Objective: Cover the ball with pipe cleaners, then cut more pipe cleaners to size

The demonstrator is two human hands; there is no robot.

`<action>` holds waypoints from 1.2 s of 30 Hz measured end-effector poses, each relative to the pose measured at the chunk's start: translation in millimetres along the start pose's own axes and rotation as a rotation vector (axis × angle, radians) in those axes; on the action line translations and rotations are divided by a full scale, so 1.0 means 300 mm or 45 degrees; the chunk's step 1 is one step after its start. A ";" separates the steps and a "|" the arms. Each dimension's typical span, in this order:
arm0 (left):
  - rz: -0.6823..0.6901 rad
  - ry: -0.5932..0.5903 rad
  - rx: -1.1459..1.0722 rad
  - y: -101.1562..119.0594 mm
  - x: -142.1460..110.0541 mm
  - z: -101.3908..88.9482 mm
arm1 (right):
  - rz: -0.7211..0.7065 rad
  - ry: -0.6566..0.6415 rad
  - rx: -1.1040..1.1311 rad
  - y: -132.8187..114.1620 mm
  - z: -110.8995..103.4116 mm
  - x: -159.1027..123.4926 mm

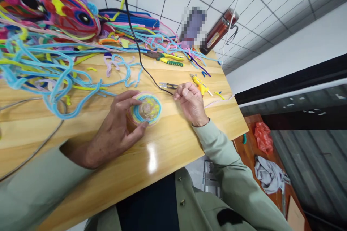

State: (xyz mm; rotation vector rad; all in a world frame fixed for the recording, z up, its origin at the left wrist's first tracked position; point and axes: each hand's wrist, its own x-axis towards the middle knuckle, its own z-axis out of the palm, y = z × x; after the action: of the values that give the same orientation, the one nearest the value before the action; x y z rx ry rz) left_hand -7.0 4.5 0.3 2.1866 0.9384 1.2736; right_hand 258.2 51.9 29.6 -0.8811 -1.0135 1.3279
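Left of the round disc, a tangle of blue fuzzy wire lies on the table. The left hand pinches the disc by its rim, thumb and fingers on opposite edges, above the near part of the table, while behind the disc lie pliers and small snips. Right of the disc are the right hand, its fingers curled together, and a yellow glue gun.

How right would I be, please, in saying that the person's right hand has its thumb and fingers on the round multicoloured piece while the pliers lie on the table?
Not quite: the head view shows the left hand with its thumb and fingers on the round multicoloured piece; the right hand is apart from it. The pliers do lie on the table.
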 end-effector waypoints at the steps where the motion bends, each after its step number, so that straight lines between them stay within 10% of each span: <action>1: 0.008 -0.003 0.006 0.000 0.000 -0.001 | 0.005 0.002 -0.001 -0.001 0.001 -0.001; 36: -0.006 0.001 -0.004 0.007 0.005 -0.001 | 0.041 0.001 0.111 -0.008 0.015 -0.005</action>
State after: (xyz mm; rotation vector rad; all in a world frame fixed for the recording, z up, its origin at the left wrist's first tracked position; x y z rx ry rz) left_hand -5.9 4.2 2.9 2.1806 0.9407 1.2728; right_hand 254.8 50.1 33.3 -0.8350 -0.9368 1.3884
